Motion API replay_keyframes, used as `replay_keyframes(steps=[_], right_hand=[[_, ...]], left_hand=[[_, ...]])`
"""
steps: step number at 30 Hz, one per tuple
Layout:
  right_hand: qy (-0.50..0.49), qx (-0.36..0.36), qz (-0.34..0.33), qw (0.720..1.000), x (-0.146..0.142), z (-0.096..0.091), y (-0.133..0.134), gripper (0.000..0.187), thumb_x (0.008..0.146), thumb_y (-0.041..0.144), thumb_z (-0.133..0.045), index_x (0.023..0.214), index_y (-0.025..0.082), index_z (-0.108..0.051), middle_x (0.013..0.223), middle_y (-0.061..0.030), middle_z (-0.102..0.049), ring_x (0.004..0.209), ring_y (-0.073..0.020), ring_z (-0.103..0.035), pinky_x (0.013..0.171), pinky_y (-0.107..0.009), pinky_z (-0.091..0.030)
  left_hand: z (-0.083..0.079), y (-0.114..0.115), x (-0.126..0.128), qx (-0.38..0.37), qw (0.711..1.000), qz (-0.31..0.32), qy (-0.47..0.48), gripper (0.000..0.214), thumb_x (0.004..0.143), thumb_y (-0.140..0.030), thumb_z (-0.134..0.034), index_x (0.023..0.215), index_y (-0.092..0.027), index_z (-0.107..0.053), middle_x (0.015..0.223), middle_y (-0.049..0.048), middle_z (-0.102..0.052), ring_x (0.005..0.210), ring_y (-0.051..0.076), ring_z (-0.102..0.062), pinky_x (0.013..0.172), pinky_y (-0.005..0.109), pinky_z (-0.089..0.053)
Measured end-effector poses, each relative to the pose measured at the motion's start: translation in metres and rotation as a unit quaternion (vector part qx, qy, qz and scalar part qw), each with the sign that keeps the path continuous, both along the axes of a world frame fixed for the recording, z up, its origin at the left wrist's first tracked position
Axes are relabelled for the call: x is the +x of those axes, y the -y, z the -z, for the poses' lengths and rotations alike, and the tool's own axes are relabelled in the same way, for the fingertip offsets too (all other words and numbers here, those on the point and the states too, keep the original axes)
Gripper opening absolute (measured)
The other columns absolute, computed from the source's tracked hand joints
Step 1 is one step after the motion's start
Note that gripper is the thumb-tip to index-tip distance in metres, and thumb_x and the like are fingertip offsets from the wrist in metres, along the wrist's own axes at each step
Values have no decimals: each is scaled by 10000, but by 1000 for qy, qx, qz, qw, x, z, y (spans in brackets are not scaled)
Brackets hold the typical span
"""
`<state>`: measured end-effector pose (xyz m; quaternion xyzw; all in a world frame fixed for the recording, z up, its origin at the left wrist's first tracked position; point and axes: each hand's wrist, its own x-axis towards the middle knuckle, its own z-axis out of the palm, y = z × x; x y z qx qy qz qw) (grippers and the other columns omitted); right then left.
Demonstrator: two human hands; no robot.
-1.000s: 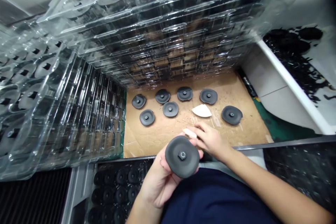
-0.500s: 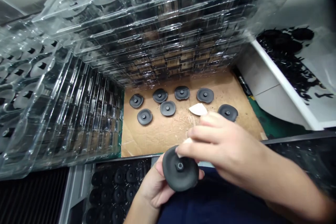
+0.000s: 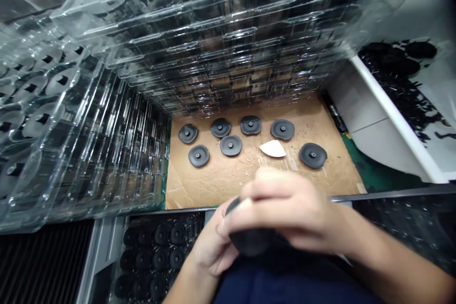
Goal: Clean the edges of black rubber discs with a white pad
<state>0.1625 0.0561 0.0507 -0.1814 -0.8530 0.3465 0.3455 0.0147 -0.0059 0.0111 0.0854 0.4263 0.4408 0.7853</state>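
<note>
My left hand (image 3: 210, 247) grips a dark grey rubber disc (image 3: 251, 242) from below, close to my body. My right hand (image 3: 285, 211) lies across the top of that disc with fingers closed, blurred by motion; it covers most of the disc, and the small white piece it held earlier is hidden. Several more grey discs (image 3: 231, 145) lie on a brown cardboard sheet (image 3: 213, 180) beyond my hands. A white wedge-shaped piece (image 3: 273, 148) lies among them.
Tall stacks of clear plastic trays (image 3: 199, 42) holding parts rise behind and to the left of the cardboard. A dark tray of discs (image 3: 156, 251) sits low at the left. A white bin with black scraps (image 3: 402, 85) stands at the right.
My right hand has moved from the cardboard onto the disc held by my left hand and now covers it. The disc has sunk slightly toward my body.
</note>
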Motion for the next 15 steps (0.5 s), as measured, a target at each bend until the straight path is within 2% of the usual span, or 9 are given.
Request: replay_keyframes(steps=[2, 3, 6, 8, 10, 12, 13, 15], right_hand=[[29, -40, 85, 995, 10, 13, -2, 298, 892, 55, -399, 957, 147, -675, 841, -54, -664, 772, -127, -583, 694, -249, -457], [40, -62, 137, 988, 14, 23, -1, 279, 886, 60, -425, 969, 169, -668, 866, -50, -666, 788, -131, -591, 696, -252, -465], [59, -134, 259, 955, 20, 60, 13, 214, 890, 135, -488, 1016, 204, -645, 923, -45, -667, 841, -145, -611, 719, -269, -492], [79, -148, 286, 943, 16, 89, 26, 213, 896, 168, -478, 1023, 183, -647, 906, -62, -673, 829, -157, -623, 714, -284, -510], [104, -140, 272, 946, 12, 110, 33, 218, 887, 176, -473, 989, 168, -666, 839, -66, -687, 775, -166, -635, 695, -298, -522], [117, -132, 257, 950, 9, 115, 32, 205, 869, 183, -492, 929, 176, -687, 763, -52, -697, 709, -170, -638, 668, -304, -525], [120, -129, 260, 950, 9, 110, 30, 200, 866, 189, -496, 915, 182, -690, 758, -49, -701, 700, -172, -637, 663, -307, -522], [117, -125, 282, 944, 11, 85, 22, 199, 876, 196, -492, 947, 191, -678, 832, -53, -709, 739, -173, -634, 683, -312, -510]], left_hand=[[2, 1, -8, 18, 1000, -12, 20, 597, 462, -411, -838, 995, -192, -681, 875, 34, -725, 870, 254, -675, 796, 305, -518], [3, 2, -13, 25, 999, -22, 29, 632, 465, -379, -846, 1040, -195, -659, 988, 55, -716, 893, 252, -672, 836, 313, -505], [7, 4, -24, 36, 997, -54, 45, 538, 568, -266, -811, 1077, -237, -637, 1186, 78, -653, 911, 228, -674, 917, 349, -471], [9, 6, -27, 44, 996, -61, 52, 500, 582, -248, -803, 1058, -250, -648, 1162, 65, -669, 924, 221, -672, 921, 336, -469], [9, 6, -26, 47, 996, -65, 50, 522, 547, -292, -821, 1040, -248, -656, 1107, 52, -692, 952, 224, -661, 910, 305, -470], [8, 5, -23, 43, 997, -61, 38, 582, 518, -346, -827, 1061, -238, -647, 1097, 57, -691, 976, 234, -648, 898, 295, -472], [8, 5, -21, 41, 997, -57, 33, 609, 514, -364, -826, 1079, -236, -637, 1107, 64, -684, 983, 244, -644, 893, 307, -475], [6, 4, -18, 38, 998, -51, 26, 638, 518, -377, -823, 1105, -233, -620, 1134, 79, -667, 990, 273, -637, 891, 350, -480]])
